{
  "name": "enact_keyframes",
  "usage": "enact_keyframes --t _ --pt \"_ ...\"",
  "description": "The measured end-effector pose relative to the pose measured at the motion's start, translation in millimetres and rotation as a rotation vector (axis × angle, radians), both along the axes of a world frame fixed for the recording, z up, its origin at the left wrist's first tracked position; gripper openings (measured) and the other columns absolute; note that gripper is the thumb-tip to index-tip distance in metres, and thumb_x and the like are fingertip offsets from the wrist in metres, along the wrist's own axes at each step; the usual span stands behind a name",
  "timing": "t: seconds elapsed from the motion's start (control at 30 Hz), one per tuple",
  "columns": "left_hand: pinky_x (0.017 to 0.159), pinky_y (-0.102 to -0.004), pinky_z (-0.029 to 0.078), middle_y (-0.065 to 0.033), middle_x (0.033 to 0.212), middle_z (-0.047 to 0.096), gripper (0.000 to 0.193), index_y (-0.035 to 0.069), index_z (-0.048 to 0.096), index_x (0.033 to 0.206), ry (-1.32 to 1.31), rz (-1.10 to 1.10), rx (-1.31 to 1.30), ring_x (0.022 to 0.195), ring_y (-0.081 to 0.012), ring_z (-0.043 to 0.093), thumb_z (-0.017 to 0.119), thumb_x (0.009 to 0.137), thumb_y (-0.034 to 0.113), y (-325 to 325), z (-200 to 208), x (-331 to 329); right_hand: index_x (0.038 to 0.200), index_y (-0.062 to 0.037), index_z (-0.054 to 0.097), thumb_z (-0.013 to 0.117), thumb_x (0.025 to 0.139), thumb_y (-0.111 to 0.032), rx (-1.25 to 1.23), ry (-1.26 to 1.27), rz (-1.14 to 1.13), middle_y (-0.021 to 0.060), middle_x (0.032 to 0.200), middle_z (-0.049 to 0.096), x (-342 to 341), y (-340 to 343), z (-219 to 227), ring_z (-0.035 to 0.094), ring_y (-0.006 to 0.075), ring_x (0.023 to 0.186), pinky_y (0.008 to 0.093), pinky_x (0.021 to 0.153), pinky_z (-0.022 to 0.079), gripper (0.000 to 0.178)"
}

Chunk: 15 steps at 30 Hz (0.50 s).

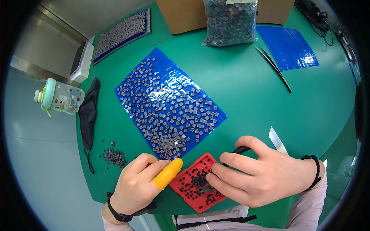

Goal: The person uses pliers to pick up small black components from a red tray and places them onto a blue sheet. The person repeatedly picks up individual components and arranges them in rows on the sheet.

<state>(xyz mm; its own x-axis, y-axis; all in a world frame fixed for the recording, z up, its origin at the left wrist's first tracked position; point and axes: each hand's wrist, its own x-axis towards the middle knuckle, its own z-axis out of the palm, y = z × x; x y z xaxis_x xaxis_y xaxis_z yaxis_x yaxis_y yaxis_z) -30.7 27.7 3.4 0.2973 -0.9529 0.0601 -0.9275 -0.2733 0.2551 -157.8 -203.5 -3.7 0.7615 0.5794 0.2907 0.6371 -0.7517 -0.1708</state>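
Observation:
My left hand (144, 181) is closed, with a yellow finger cot (168, 175) on one finger. Its fingertips are at the lower corner of a blue film sheet (157, 57), by the small grey square pieces (169, 143). Whatever those fingers pinch is hidden. Over a red tray (207, 157) of tiny black parts (198, 180), my right hand (250, 177) grips a slim black tool (239, 150), mostly hidden behind the fingers. Its lower fingertips reach down among the black parts.
A pile of dark pieces (115, 157) lies left, near a black mask (88, 115) and a bottle (63, 97). Black tweezers (274, 69), a second blue sheet (287, 48), a filled bag (230, 23) and a cardboard box (181, 15) are beyond. A blade-like strip (277, 140) lies right.

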Motion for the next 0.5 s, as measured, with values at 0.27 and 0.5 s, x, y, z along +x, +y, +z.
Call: enact_keyframes --t 0.27,0.5 --pt "0.063 -0.0285 0.050 -0.0020 0.089 0.066 0.035 0.006 0.071 0.099 -0.012 0.083 0.026 0.077 -0.0186 0.056 0.068 0.064 0.004 1.5 6.1 -0.3 0.099 -0.0032 0.066 0.063 0.077 -0.015 0.005 0.003 0.003 0.0071 0.097 0.062 -0.2 -1.1 -0.3 0.057 0.0191 0.089 0.0386 0.073 0.047 0.025" --pt "0.062 -0.0293 0.048 -0.0027 0.081 0.065 0.028 0.004 0.072 0.087 -0.135 0.288 0.010 0.074 -0.0199 0.055 0.073 0.060 0.000 9.0 6.8 10.7 0.099 -0.0039 0.066 0.064 0.075 -0.014 -0.007 0.004 -0.015 0.0063 0.097 0.061 -0.2 0.4 -0.1 0.056 0.0193 0.089 0.0393 0.074 0.047 0.025"
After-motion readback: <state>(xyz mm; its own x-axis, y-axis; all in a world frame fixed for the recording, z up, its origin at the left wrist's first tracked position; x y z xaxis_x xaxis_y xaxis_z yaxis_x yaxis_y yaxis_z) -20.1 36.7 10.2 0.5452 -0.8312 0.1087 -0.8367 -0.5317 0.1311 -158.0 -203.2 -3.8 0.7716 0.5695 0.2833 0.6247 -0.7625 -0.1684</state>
